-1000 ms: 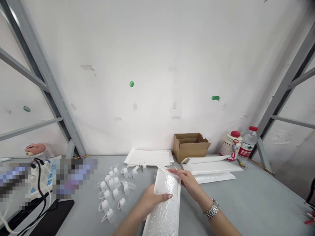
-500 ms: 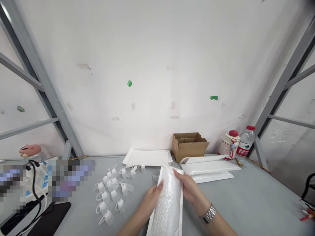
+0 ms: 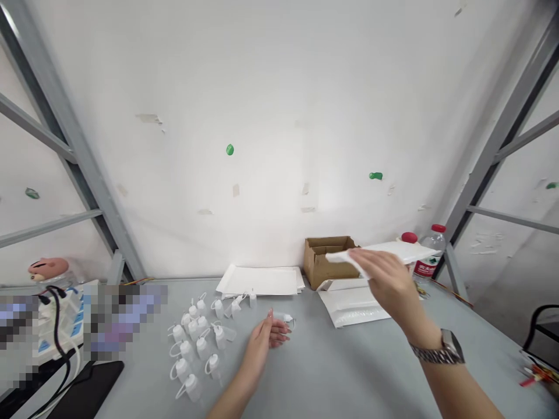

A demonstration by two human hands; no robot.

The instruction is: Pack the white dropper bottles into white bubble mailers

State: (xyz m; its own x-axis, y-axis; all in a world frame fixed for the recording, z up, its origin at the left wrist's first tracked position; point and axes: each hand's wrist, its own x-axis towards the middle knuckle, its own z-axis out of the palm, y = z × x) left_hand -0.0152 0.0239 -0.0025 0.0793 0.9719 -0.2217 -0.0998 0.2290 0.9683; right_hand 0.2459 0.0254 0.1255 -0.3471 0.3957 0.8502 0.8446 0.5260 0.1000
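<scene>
My right hand, with a metal-band watch on its wrist, is raised and grips one end of a white bubble mailer. The mailer is held nearly level above other white bubble mailers on the table. My left hand is over the grey table, holding nothing, its fingers loosely bent and apart. Just behind its fingertips a small squeeze bottle lies on its side, partly hidden. To the left stand several small translucent squeeze bottles with strap caps; a few lie tipped over.
Flat white mailers lie by the wall beside an open cardboard box. A red-capped water bottle and a red-lidded container stand at back right. At left are a black phone and a power strip with cables.
The mailer that both hands held in front of me has moved right and up in my right hand. My left hand has let go of it, and the lying bottle shows more.
</scene>
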